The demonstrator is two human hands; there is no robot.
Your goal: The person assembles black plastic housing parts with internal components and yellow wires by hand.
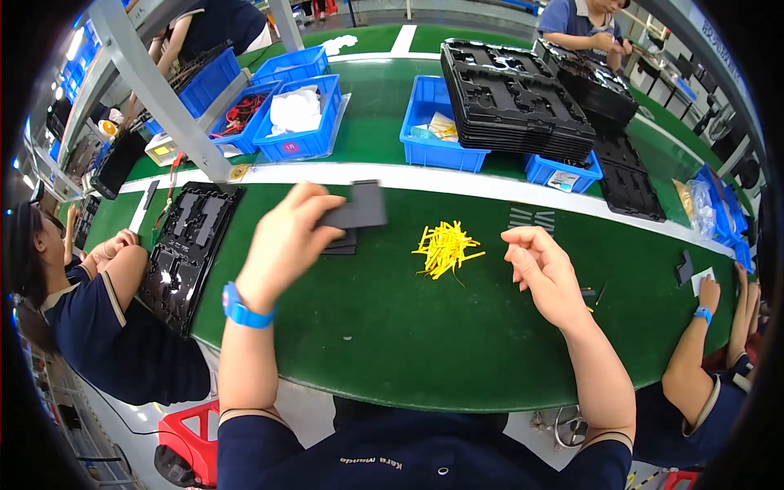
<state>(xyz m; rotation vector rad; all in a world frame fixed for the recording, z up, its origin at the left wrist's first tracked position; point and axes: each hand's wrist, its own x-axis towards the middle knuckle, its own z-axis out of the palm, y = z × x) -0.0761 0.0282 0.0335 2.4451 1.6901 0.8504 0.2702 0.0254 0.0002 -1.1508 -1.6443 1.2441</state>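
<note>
Probably for easy reach, yellow strips [447,247] lie between the left hand [286,233], pinching a grey piece [367,207], and loosely curled right hand [549,276].

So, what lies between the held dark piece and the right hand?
In the head view, a pile of yellow strips lies on the green table between the dark piece and the right hand.

On our table [392,343], strips [446,249] in the middle, flat pieces [341,246] left of them, a tray [194,237] farther left, bins [298,147] behind, stacked trays [523,106] at far right
</note>
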